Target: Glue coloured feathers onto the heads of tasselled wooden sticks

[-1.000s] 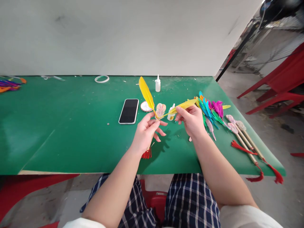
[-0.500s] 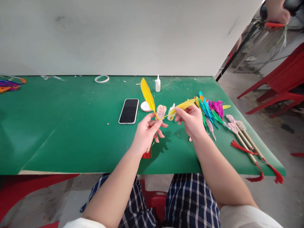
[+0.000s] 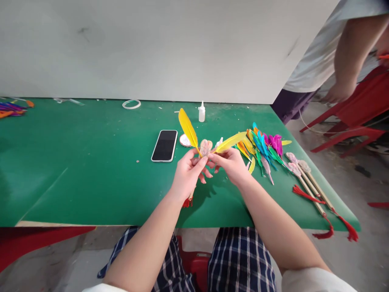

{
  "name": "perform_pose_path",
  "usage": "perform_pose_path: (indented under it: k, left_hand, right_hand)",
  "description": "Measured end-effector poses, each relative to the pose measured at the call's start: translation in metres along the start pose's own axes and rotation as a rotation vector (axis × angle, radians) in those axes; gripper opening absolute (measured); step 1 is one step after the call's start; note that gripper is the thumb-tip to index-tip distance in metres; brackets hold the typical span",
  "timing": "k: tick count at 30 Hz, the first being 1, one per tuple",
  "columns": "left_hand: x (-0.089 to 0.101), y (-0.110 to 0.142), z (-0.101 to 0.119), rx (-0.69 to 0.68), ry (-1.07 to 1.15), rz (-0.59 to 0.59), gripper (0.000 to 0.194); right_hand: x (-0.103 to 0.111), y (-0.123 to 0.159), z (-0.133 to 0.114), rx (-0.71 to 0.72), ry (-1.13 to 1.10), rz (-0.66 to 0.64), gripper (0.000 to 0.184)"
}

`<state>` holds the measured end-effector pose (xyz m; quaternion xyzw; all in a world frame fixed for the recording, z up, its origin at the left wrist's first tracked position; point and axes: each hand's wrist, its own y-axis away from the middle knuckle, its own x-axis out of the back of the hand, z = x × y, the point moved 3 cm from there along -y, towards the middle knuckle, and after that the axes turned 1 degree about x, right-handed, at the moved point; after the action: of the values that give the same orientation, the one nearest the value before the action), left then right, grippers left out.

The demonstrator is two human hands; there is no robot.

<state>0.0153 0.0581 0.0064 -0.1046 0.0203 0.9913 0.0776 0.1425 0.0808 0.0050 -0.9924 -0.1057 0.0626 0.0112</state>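
Above the table, my left hand (image 3: 187, 172) pinches a wooden stick with a pale pink, petal-shaped ornament (image 3: 206, 147) at its top. A yellow feather (image 3: 187, 127) rises from the ornament's left side, its quill at my left fingertips. Below that hand dangles a red tassel (image 3: 187, 202). My right hand (image 3: 231, 165) is closed at the ornament's base, thumb and fingers at the quill of a second yellow feather (image 3: 231, 141) that slants right. Fingers of both hands nearly meet there; whether the second quill touches the ornament is hidden.
A phone (image 3: 164, 146), a white round disc (image 3: 185, 140) and two small squeeze bottles, one standing behind (image 3: 201, 112), are close by. To the right lie colourful feathers (image 3: 263, 146) and several tasselled sticks (image 3: 313, 190). A person (image 3: 331, 61) stands beyond the table near a red chair (image 3: 358, 105).
My right hand has moved left with its feather, bringing the quill to the ornament's base beside my left fingers. A person has come into view at the upper right. The view has shifted slightly.
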Motion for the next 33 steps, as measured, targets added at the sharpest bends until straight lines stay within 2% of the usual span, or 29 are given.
perform_pose_path:
  k: [13,20,25,33]
  left_hand:
    - [-0.0028,-0.004,-0.0013,0.028,0.012,0.017,0.04]
    - [-0.0048,-0.0012,0.0054,0.062,-0.018,-0.068,0.041]
    - [-0.0025,-0.0005,0.0053,0.047,-0.058,-0.062,0.042]
    - [-0.0027,0.0012,0.0044,0.038,-0.031,-0.06,0.034]
  right_hand:
    - [0.0008,-0.0031,0.0028,-0.022,-0.033,0.083,0.029]
    - [0.0043,-0.0042,0.0041,-0.008,-0.014,0.134,0.03]
    - [0.0052,-0.0033,0.0022,-0.001,0.009,0.132,0.029]
    - [0.0041,-0.0022,0.0015,-0.021,-0.012,0.106,0.029]
